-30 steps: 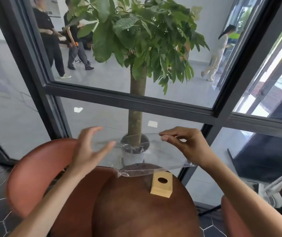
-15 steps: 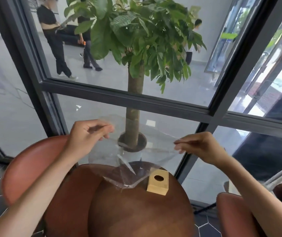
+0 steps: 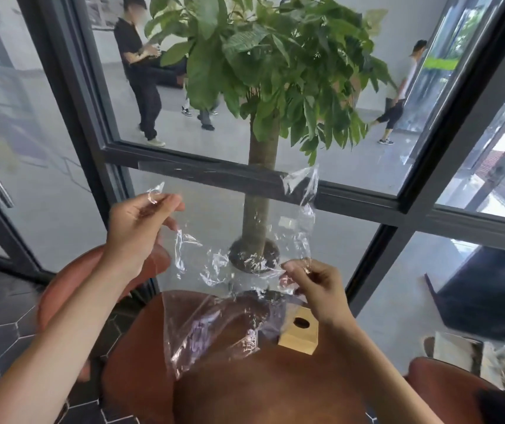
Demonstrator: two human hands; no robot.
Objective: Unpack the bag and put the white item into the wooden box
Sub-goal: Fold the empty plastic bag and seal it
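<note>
A clear plastic bag (image 3: 232, 270) hangs crumpled above the round brown table (image 3: 263, 387), its lower part draped onto the tabletop. My left hand (image 3: 141, 228) pinches its upper left edge, raised high. My right hand (image 3: 315, 286) pinches the bag lower down on the right, just above the wooden box (image 3: 300, 335). The box is a small pale cube with a round hole on top, standing on the table's far right. I cannot make out any white item inside the transparent bag.
A potted tree (image 3: 260, 191) stands behind the table against a dark-framed glass wall (image 3: 367, 197). Reddish-brown chairs (image 3: 70, 283) sit left and lower right (image 3: 447, 390). Beyond the glass, people stand and walk.
My left hand has risen with the bag's edge. My right hand has dropped toward the box. The bag has stretched out taller and more crumpled.
</note>
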